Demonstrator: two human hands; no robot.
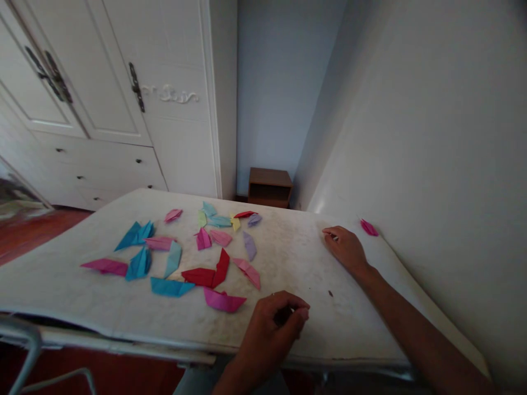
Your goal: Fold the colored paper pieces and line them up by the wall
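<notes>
Magenta paper boat (224,301) on the table (292,258), near the left hand (267,323).
Its long axis runs sideways, right end toward that hand, whose thumb and fingertips meet; the right hand (346,249) curls, whether around anything I cannot tell.

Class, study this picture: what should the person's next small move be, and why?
Probably, the right hand should reach outward to the lone deep-pink folded paper: it lies near that hand, by the right edge of the table, well apart from the other folded papers, and no paper shows in the right or left hand.
</notes>
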